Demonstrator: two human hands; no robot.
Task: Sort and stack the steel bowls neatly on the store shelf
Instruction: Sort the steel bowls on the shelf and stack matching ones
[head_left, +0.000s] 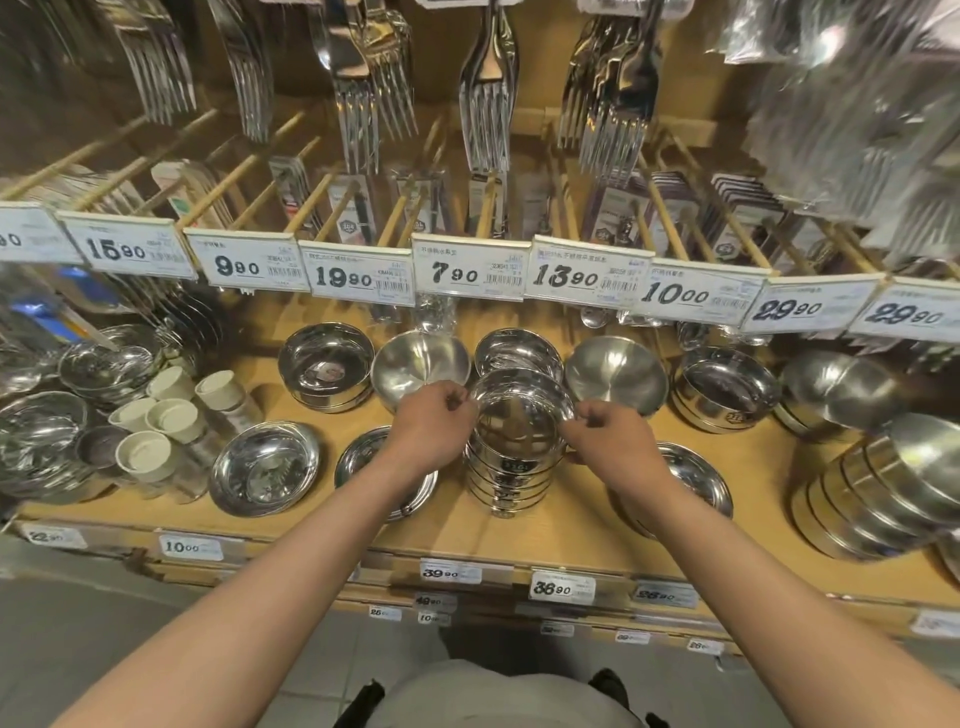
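Head view: tall stack of shiny round steel bowls (511, 462) stood mid-shelf, near front edge of tan wooden store shelf (571, 540). Left hand (434, 423) and right hand (605, 434) pinched rim of top bowl (522, 402) from opposite sides. Best practice, judged: lower level, centre over stack, release both sides together. Flat steel plates (698, 480) sat close either side; matte steel bowl (420, 364) just behind. Hanging price tags (467, 273) overhead limited lift room.
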